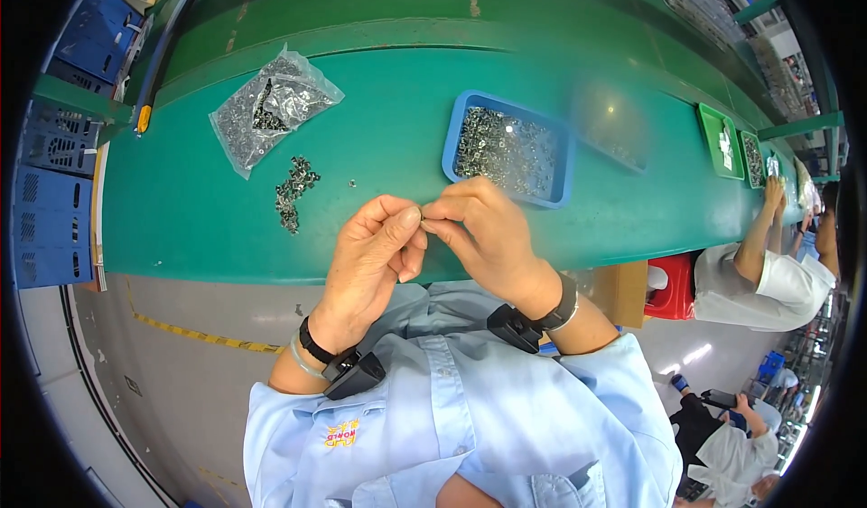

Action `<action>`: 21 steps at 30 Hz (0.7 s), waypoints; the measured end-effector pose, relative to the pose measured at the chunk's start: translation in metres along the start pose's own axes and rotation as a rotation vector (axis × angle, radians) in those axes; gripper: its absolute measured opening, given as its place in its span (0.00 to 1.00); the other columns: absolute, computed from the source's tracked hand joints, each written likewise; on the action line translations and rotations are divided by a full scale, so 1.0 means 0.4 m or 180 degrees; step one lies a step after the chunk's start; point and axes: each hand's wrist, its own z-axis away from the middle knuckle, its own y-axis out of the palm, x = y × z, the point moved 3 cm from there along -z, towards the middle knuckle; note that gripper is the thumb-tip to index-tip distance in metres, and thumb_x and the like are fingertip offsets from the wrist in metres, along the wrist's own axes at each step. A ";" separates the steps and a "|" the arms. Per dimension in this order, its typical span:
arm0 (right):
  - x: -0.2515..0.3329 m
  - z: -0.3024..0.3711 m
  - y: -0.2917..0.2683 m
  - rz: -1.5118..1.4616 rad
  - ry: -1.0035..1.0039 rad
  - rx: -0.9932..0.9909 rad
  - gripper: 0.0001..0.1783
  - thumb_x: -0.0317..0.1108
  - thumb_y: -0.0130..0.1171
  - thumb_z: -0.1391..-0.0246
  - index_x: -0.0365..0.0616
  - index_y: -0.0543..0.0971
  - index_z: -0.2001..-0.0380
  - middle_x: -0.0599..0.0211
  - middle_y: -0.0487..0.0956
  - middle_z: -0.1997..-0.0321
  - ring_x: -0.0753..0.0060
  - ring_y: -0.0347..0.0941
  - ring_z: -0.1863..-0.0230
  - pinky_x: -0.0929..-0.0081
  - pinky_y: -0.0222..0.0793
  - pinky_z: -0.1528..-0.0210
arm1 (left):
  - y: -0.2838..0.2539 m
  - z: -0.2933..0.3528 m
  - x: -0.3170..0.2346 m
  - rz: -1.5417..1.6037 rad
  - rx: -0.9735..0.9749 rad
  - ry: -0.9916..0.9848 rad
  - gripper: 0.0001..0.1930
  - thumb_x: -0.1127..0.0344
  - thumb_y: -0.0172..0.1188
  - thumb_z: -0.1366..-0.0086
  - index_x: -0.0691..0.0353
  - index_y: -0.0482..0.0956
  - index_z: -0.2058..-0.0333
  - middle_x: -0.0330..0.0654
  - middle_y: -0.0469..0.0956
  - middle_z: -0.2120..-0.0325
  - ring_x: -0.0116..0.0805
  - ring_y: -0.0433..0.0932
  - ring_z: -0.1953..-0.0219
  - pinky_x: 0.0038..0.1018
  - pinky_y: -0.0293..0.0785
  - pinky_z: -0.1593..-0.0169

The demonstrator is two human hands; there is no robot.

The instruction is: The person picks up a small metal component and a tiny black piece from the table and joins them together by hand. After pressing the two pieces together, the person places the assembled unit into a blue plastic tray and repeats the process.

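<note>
My left hand (377, 246) and my right hand (492, 237) meet fingertip to fingertip over the near edge of the green table. Both are closed in a pinch around something tiny, mostly hidden by the fingers and too small to name. Just beyond my right hand stands a blue tray (567, 169) of small shiny metal parts (506, 151). A loose pile of small dark and silvery parts (293, 192) lies to the left of my hands. One single small part (352, 183) rests between that pile and the tray.
A clear plastic bag (275, 111) full of small parts lies at the back left. Blue crates (54, 223) are stacked beyond the table's left end. Green trays (720, 142) sit far right, near a co-worker's hands (774, 196). A red stool (670, 287) stands below.
</note>
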 end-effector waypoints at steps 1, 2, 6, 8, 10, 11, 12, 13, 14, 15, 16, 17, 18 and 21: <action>-0.001 0.002 -0.001 -0.0037 -0.0015 0.0006 0.09 0.26 0.64 0.57 0.45 0.77 0.69 0.65 0.75 0.68 0.64 0.72 0.66 0.73 0.69 0.66 | 0.001 -0.001 0.002 0.0078 0.0043 0.0018 0.07 0.64 0.54 0.35 0.62 0.73 0.65 0.38 0.74 0.78 0.22 0.66 0.83 0.18 0.59 0.81; -0.002 0.004 -0.001 -0.0074 -0.0029 0.0012 0.09 0.26 0.64 0.57 0.45 0.77 0.69 0.66 0.75 0.68 0.65 0.72 0.66 0.73 0.69 0.66 | 0.002 -0.001 0.004 0.0157 0.0086 0.0035 0.07 0.64 0.54 0.35 0.62 0.72 0.66 0.38 0.74 0.78 0.22 0.66 0.83 0.18 0.58 0.81; 0.007 0.013 -0.007 -0.0360 0.0113 0.0017 0.08 0.26 0.64 0.56 0.45 0.77 0.70 0.67 0.75 0.68 0.66 0.72 0.66 0.73 0.69 0.66 | 0.003 -0.011 0.022 0.0606 0.0457 0.0038 0.06 0.65 0.55 0.35 0.61 0.71 0.68 0.38 0.74 0.79 0.22 0.65 0.84 0.19 0.56 0.82; 0.008 0.018 -0.009 -0.0491 0.0193 0.0017 0.08 0.26 0.64 0.56 0.45 0.77 0.70 0.67 0.75 0.68 0.66 0.72 0.66 0.73 0.69 0.67 | 0.005 -0.014 0.032 0.0789 0.0615 0.0029 0.06 0.65 0.55 0.36 0.61 0.71 0.69 0.38 0.73 0.79 0.22 0.64 0.85 0.20 0.56 0.82; 0.005 0.024 -0.012 -0.0673 0.0146 -0.0004 0.09 0.26 0.64 0.56 0.45 0.76 0.69 0.68 0.76 0.68 0.67 0.72 0.66 0.74 0.69 0.67 | 0.012 -0.016 0.044 0.0966 0.0833 0.0006 0.07 0.64 0.55 0.35 0.60 0.70 0.69 0.37 0.71 0.81 0.23 0.64 0.85 0.19 0.56 0.82; 0.003 0.028 -0.015 -0.0760 0.0125 -0.0018 0.09 0.26 0.64 0.57 0.45 0.76 0.69 0.68 0.76 0.68 0.67 0.73 0.67 0.74 0.69 0.67 | 0.016 -0.017 0.047 0.1055 0.0945 -0.0009 0.07 0.64 0.54 0.35 0.60 0.69 0.70 0.37 0.70 0.81 0.23 0.64 0.85 0.19 0.56 0.83; -0.001 0.031 -0.016 -0.0762 0.0127 -0.0024 0.09 0.26 0.64 0.57 0.45 0.76 0.69 0.68 0.76 0.68 0.67 0.73 0.67 0.74 0.69 0.67 | 0.017 -0.018 0.047 0.1049 0.0944 -0.0014 0.07 0.64 0.54 0.35 0.60 0.69 0.70 0.37 0.70 0.81 0.23 0.64 0.85 0.19 0.56 0.83; -0.005 0.033 -0.018 -0.0721 0.0126 -0.0037 0.09 0.26 0.64 0.57 0.45 0.76 0.69 0.68 0.76 0.68 0.67 0.72 0.67 0.73 0.69 0.67 | 0.016 -0.021 0.044 0.0869 0.0906 0.0006 0.07 0.65 0.54 0.35 0.60 0.69 0.69 0.37 0.71 0.82 0.23 0.64 0.85 0.20 0.56 0.82; -0.009 0.034 -0.020 -0.0680 0.0124 -0.0052 0.10 0.25 0.64 0.57 0.45 0.76 0.69 0.68 0.76 0.68 0.67 0.72 0.66 0.73 0.69 0.67 | 0.015 -0.022 0.041 0.0688 0.0868 0.0026 0.06 0.65 0.54 0.35 0.60 0.70 0.68 0.37 0.71 0.82 0.23 0.63 0.85 0.20 0.55 0.82; -0.013 0.034 -0.023 -0.0638 0.0121 -0.0066 0.10 0.25 0.64 0.57 0.45 0.76 0.69 0.67 0.76 0.67 0.67 0.72 0.66 0.73 0.69 0.67 | 0.015 -0.022 0.038 0.0507 0.0831 0.0048 0.06 0.66 0.54 0.35 0.61 0.70 0.68 0.37 0.71 0.82 0.23 0.62 0.86 0.21 0.55 0.82; -0.017 0.033 -0.027 -0.0636 0.0124 -0.0072 0.10 0.25 0.64 0.57 0.45 0.76 0.69 0.67 0.76 0.67 0.67 0.72 0.66 0.73 0.69 0.67 | 0.017 -0.021 0.035 0.0503 0.0834 0.0042 0.06 0.66 0.54 0.35 0.61 0.70 0.68 0.37 0.71 0.82 0.23 0.62 0.86 0.21 0.55 0.82; -0.019 0.032 -0.031 -0.0411 -0.0013 -0.0030 0.09 0.25 0.64 0.57 0.45 0.76 0.69 0.67 0.76 0.68 0.67 0.72 0.66 0.73 0.68 0.66 | 0.017 -0.020 0.031 0.0220 0.0637 0.0038 0.06 0.65 0.54 0.35 0.61 0.70 0.68 0.37 0.71 0.82 0.23 0.62 0.86 0.21 0.55 0.82; -0.021 0.030 -0.034 -0.0186 -0.0151 0.0013 0.09 0.25 0.64 0.57 0.45 0.76 0.70 0.67 0.76 0.68 0.67 0.72 0.66 0.73 0.68 0.66 | 0.017 -0.018 0.026 -0.0062 0.0440 0.0036 0.06 0.65 0.53 0.35 0.61 0.70 0.67 0.37 0.71 0.82 0.24 0.62 0.85 0.20 0.55 0.82; -0.018 0.032 -0.036 -0.0129 -0.0212 -0.0032 0.09 0.25 0.64 0.57 0.44 0.76 0.70 0.67 0.76 0.68 0.67 0.72 0.66 0.73 0.68 0.65 | 0.029 -0.013 0.018 -0.0093 0.0350 -0.0005 0.07 0.64 0.53 0.34 0.60 0.70 0.67 0.37 0.71 0.82 0.24 0.62 0.85 0.20 0.55 0.82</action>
